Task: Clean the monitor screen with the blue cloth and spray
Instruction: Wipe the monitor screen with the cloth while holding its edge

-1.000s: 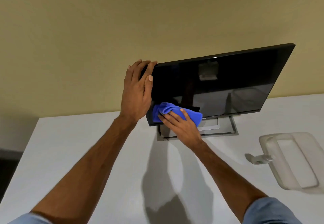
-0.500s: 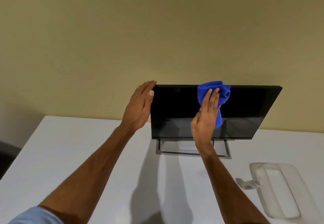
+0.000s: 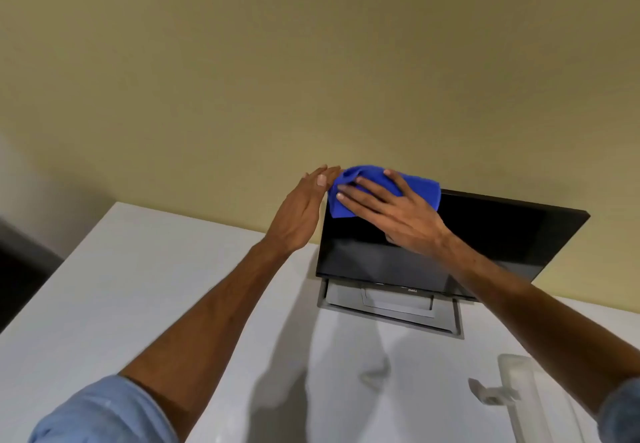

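A black monitor (image 3: 491,245) stands on a grey stand (image 3: 391,307) at the back of the white table. My right hand (image 3: 391,214) lies flat on the blue cloth (image 3: 420,188) and presses it against the screen's top left corner. My left hand (image 3: 301,214) rests with straight fingers against the monitor's left edge, its fingertips touching the cloth. A translucent spray bottle (image 3: 519,397) lies on the table at the lower right, partly hidden by my right forearm.
The white table (image 3: 138,286) runs up to a yellow wall (image 3: 311,61). The table's left edge drops off to a dark floor area (image 3: 20,269) at the far left.
My right hand has swept the cloth from the top middle of the screen to its top left corner. My left hand stays on the monitor's left edge. The camera view has shifted.
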A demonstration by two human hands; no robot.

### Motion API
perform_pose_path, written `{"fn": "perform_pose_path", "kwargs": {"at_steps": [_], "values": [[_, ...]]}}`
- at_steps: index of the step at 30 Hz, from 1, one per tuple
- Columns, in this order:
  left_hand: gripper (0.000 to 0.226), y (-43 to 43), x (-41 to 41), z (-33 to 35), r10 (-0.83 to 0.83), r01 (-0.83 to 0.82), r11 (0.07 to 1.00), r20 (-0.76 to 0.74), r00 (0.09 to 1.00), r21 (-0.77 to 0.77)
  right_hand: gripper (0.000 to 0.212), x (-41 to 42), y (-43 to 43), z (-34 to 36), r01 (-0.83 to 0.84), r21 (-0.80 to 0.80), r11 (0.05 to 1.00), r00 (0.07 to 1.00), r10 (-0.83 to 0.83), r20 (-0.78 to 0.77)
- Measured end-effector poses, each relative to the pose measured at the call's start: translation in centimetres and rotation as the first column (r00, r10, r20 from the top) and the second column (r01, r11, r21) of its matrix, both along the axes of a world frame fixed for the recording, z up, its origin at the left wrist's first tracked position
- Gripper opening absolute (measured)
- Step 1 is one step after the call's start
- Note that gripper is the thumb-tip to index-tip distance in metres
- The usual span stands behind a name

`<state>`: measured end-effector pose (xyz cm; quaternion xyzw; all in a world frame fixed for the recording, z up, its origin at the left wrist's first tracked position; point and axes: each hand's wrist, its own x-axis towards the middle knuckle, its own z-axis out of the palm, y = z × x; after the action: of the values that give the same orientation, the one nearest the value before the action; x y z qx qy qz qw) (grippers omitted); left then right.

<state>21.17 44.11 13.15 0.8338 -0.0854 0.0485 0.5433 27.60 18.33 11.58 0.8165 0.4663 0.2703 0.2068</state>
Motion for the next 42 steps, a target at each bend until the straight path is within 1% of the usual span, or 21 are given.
{"fn": "perform_pose_path", "kwargs": {"at_steps": [2,4,6,8,10,11,14,17,19,22,24,26,28,31,32,35,38,40,42], "values": [[0.057,-0.2,0.3,-0.3,0.017,-0.017,1.0,0.03,0.999,0.015,0.09,0.2,0.5,0.5,0.034,0.068,0.997,0.999,-0.034,0.004],[0.053,-0.2,0.3,-0.3,0.038,-0.038,0.999,0.036,0.999,0.008,0.087,0.0,1.1,0.1,0.031,0.084,0.996,0.999,-0.029,-0.02],[0.049,-0.2,0.3,-0.3,0.054,-0.054,0.998,0.043,0.998,-0.01,0.081,-0.1,1.2,-0.4,0.012,0.085,0.996,1.0,-0.011,-0.011],[0.052,-0.1,0.3,-0.2,0.071,-0.071,0.997,0.016,0.997,-0.015,0.072,0.0,1.1,-0.9,-0.008,0.082,0.997,1.0,0.008,0.01],[0.061,0.0,0.4,-0.1,0.078,-0.078,0.997,-0.012,0.997,-0.018,0.061,-0.2,1.0,-1.4,-0.025,0.048,0.999,1.0,0.024,0.016],[0.063,0.1,0.6,-0.3,0.072,-0.072,0.997,-0.022,0.997,-0.018,0.059,-0.5,1.0,-1.8,-0.027,0.021,0.999,1.0,0.027,0.004],[0.063,0.0,0.7,-0.6,0.039,-0.039,0.999,-0.02,0.999,-0.03,0.06,-1.5,1.5,-3.1,-0.01,-0.029,1.0,0.999,0.01,-0.03],[0.063,0.0,0.5,-0.5,0.055,-0.056,0.998,-0.024,0.998,-0.042,0.067,-2.9,2.3,-5.0,-0.005,-0.05,0.999,0.995,0.0,-0.105],[0.063,0.1,0.3,-0.3,0.076,-0.075,0.996,0.0,0.997,0.041,0.074,-4.0,2.5,-6.8,-0.016,-0.088,0.996,0.986,0.001,-0.167],[0.06,0.2,0.1,0.3,0.081,-0.089,0.971,0.042,0.996,0.223,0.089,-5.7,2.7,-9.5,-0.026,-0.163,0.986,0.964,-0.018,-0.264],[0.058,0.3,0.2,0.8,0.079,-0.102,0.937,0.083,0.993,0.333,0.089,-6.8,2.8,-11.0,-0.044,-0.188,0.981,0.96,-0.011,-0.281],[0.058,0.5,0.3,1.2,0.053,-0.1,0.906,0.124,0.991,0.41,0.087,-7.7,2.7,-12.3,-0.037,-0.279,0.959,0.952,-0.051,-0.303],[0.057,0.7,0.3,1.2,0.035,-0.097,0.889,0.145,0.989,0.448,0.089,-8.3,2.6,-13.0,-0.031,-0.35,0.936,0.933,-0.099,-0.346],[0.056,0.7,0.3,1.0,0.036,-0.098,0.893,0.148,0.988,0.44,0.087,-8.0,2.5,-12.7,-0.043,-0.386,0.922,0.909,-0.124,-0.397],[0.056,0.6,0.3,0.9,0.037,-0.097,0.897,0.145,0.989,0.43,0.085,-7.7,2.4,-12.4,-0.051,-0.377,0.925,0.917,-0.106,-0.384],[0.056,0.2,0.3,0.8,0.03,-0.09,0.909,0.152,0.988,0.407,0.083,-6.6,2.0,-11.1,-0.055,-0.304,0.951,0.961,-0.032,-0.274],[0.054,0.6,0.2,0.7,0.017,-0.08,0.909,0.154,0.988,0.409,0.085,-5.4,2.1,-8.7,0.018,-0.196,0.98,0.975,-0.061,-0.215],[0.053,0.6,0.1,0.6,0.013,-0.071,0.91,0.143,0.99,0.408,0.079,-4.4,2.2,-6.7,0.075,-0.033,0.997,0.988,-0.079,-0.136],[0.053,0.6,0.1,0.7,0.019,-0.076,0.913,0.142,0.99,0.402,0.074,-3.4,2.5,-4.8,0.142,0.177,0.974,0.989,-0.133,-0.061]]}}
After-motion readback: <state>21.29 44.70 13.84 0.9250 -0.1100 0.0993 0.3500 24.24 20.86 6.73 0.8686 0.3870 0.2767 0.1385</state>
